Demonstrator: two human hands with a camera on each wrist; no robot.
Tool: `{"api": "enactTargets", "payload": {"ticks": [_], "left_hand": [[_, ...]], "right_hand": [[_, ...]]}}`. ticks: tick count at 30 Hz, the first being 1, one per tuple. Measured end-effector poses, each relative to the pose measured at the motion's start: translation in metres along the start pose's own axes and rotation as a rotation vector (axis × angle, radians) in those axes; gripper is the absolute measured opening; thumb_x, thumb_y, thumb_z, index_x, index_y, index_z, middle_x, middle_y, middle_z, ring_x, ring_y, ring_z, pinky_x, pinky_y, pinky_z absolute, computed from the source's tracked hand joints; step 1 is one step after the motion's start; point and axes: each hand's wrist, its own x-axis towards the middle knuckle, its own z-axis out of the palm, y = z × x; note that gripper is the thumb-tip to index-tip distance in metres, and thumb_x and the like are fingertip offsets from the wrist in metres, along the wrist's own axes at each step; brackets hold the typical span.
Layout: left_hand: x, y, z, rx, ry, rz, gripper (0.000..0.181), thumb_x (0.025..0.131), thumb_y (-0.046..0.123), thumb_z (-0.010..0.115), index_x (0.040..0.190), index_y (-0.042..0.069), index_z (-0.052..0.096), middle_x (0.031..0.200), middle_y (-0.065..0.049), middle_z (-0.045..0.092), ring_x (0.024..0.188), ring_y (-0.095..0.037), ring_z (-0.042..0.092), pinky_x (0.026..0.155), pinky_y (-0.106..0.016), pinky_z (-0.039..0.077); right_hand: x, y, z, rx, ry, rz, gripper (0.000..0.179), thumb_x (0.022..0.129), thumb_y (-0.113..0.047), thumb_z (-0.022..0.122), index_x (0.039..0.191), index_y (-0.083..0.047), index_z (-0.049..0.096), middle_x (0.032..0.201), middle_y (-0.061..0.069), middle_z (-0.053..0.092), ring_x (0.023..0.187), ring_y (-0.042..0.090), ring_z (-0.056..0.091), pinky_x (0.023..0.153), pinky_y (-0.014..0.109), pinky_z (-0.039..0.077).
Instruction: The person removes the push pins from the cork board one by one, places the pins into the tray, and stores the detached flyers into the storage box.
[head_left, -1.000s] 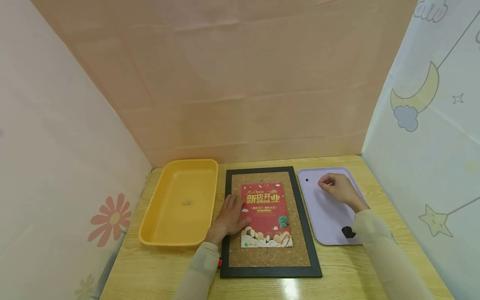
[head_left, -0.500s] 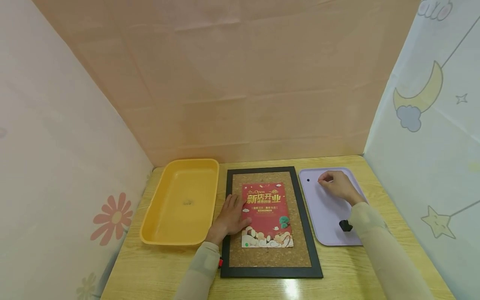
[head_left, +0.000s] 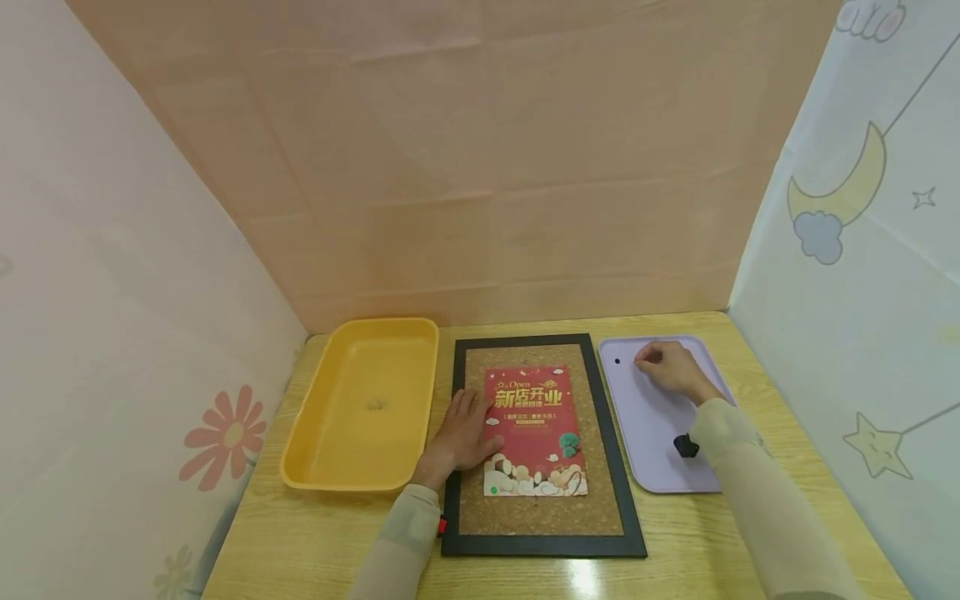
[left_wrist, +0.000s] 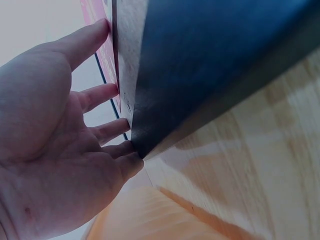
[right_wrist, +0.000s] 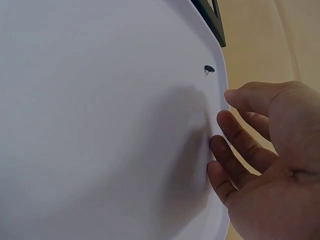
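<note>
My left hand (head_left: 461, 433) lies spread over the left frame bar of a black-edged cork board (head_left: 540, 518), its fingertips on the left side of a red poster (head_left: 528, 429) with gold lettering. In the left wrist view, the fingers (left_wrist: 102, 92) reach over the board's edge. Over the far part of a lilac tray (head_left: 652, 467), my right hand (head_left: 673, 371) brings thumb and index finger together, and a small reddish spot shows at the tips. The thumb (right_wrist: 250, 97) mostly hides that pinch in the right wrist view. A black-headed thumbtack (head_left: 617, 362) lies on the tray left of the fingertips.
A yellow tray (head_left: 300, 454) stands left of the board. Near the right sleeve a black object (head_left: 686, 446) shows over the lilac tray. A green thumbtack head (head_left: 494, 491) marks the poster's lower left corner. Cloth walls enclose the wooden table (head_left: 322, 542) at the back and sides.
The right hand has shifted slightly over the lilac tray, its forearm moving a little left, and the black object by the sleeve has moved left too. The left hand stays put.
</note>
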Motion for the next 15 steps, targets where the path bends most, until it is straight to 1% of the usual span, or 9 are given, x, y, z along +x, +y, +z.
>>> {"api": "enactTargets", "payload": {"ticks": [2,5,10,15], "left_hand": [[0.0006,-0.0003,0.0001,0.007,0.002,0.002,0.090,0.100,0.037,0.083,0.173,0.007,0.039,0.181,-0.027,0.032,0.172,-0.048,0.022,0.144,-0.066,0.019],[0.0014,-0.0007,0.0004,0.018,0.004,0.004,0.092,0.100,0.037,0.084,0.173,0.006,0.038,0.180,-0.027,0.032,0.172,-0.048,0.023,0.145,-0.065,0.017],[0.0022,-0.0011,0.0012,0.025,0.002,0.006,0.092,0.100,0.037,0.084,0.173,0.006,0.038,0.180,-0.026,0.033,0.172,-0.047,0.024,0.145,-0.065,0.016],[0.0013,-0.0005,0.0001,0.028,0.004,0.020,0.089,0.101,0.036,0.083,0.172,0.006,0.040,0.179,-0.027,0.034,0.171,-0.047,0.025,0.145,-0.065,0.017]], "right_hand": [[0.0021,0.0030,0.0011,0.005,-0.006,0.011,0.015,0.110,-0.015,0.071,0.112,-0.004,0.079,0.122,0.023,0.081,0.119,0.043,0.073,0.095,0.044,0.056],[0.0052,0.0058,0.0022,0.010,-0.013,0.023,0.015,0.110,-0.016,0.071,0.113,-0.005,0.079,0.122,0.022,0.081,0.117,0.040,0.073,0.094,0.041,0.055],[0.0094,0.0064,0.0046,0.020,-0.021,0.033,0.014,0.109,-0.016,0.072,0.112,-0.005,0.079,0.118,0.020,0.080,0.106,0.030,0.071,0.086,0.033,0.053],[0.0103,0.0026,0.0061,0.024,-0.028,0.046,0.014,0.108,-0.015,0.072,0.112,-0.003,0.079,0.116,0.019,0.080,0.100,0.023,0.068,0.085,0.031,0.052]]}}
